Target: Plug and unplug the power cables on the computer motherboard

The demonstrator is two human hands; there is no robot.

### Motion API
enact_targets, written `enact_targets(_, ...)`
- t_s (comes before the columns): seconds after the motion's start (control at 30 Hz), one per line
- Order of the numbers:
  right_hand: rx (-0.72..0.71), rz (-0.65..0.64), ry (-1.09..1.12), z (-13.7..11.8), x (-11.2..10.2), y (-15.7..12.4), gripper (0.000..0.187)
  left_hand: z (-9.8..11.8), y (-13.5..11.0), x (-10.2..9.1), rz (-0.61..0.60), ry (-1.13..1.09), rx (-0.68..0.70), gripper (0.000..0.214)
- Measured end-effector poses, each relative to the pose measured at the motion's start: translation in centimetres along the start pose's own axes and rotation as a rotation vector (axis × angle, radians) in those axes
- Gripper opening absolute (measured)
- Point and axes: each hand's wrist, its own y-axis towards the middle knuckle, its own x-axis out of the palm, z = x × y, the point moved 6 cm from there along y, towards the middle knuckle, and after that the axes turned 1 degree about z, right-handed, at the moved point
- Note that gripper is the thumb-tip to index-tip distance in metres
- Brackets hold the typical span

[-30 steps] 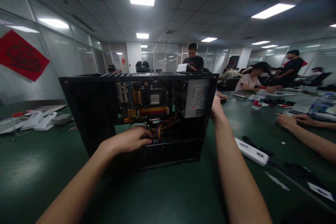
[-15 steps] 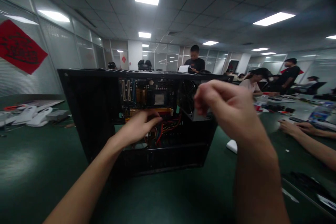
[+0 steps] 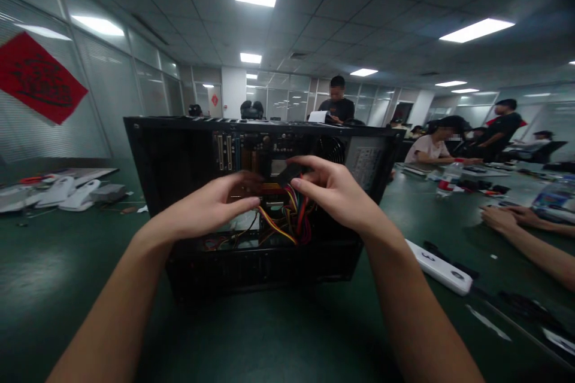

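Note:
In front of me stands an open black computer case (image 3: 269,269), its inside facing me. My right hand (image 3: 332,191) pinches a black power connector (image 3: 288,175) between thumb and fingers, with a bundle of coloured cables (image 3: 303,221) hanging below it. To the left, my left hand (image 3: 206,203) reaches into the case, thumb and fingers apart, its fingertips blurred and nothing seen in them. Behind both hands is the motherboard (image 3: 284,145), partly covered by them. A power supply (image 3: 365,158) with a round fan (image 3: 330,148) fills the upper right of the case.
A white power strip (image 3: 442,269) and a bottle (image 3: 447,178) are on the green table (image 3: 278,335) at right. White devices (image 3: 81,194) and a grey box (image 3: 108,192) lie at left. A co-worker's hands (image 3: 503,215) rest at the right; other people are behind.
My right hand has come down and left from the power supply and now holds the connector. My left hand has opened beside it. The power strip has come into view; the case sits slightly turned.

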Motion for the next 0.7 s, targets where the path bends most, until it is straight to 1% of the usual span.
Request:
enact_targets(0.07, 0.018, 0.028, 0.002, -0.1, -0.5, -0.1, 0.047, -0.2, -0.6, 0.5, -0.163, 0.036, -0.018, 0.039)
enact_targets(0.1, 0.022, 0.036, 0.003, -0.2, -0.7, -0.2, 0.047, -0.1, -0.8, 0.6, -0.203, 0.054, -0.021, 0.035)
enact_targets(0.13, 0.024, 0.039, 0.004, -0.2, -0.7, -0.2, 0.047, 0.1, -0.9, 0.7, -0.207, 0.066, -0.018, 0.031)
enact_targets(0.2, 0.026, 0.023, 0.011, -0.2, -0.5, -0.3, 0.046, 0.7, -0.8, 0.5, -0.13, 0.051, 0.015, 0.03)
enact_targets(0.3, 0.024, -0.023, 0.034, -0.3, 0.2, -0.5, 0.045, 1.8, -0.4, 0.1, 0.054, 0.018, 0.099, 0.043)
enact_targets(0.37, 0.005, -0.052, 0.05, -0.4, 0.7, -0.6, 0.045, 2.5, -0.3, 0.2, 0.133, 0.043, 0.158, 0.05)
enact_targets(0.57, -0.052, -0.084, 0.078, -0.6, 1.5, -0.6, 0.045, 4.2, -0.6, 0.7, 0.265, 0.283, 0.329, 0.054)
enact_targets(0.7, -0.059, -0.06, 0.075, -0.4, 1.6, -0.5, 0.046, 3.9, -0.6, 0.5, 0.299, 0.381, 0.37, 0.059)
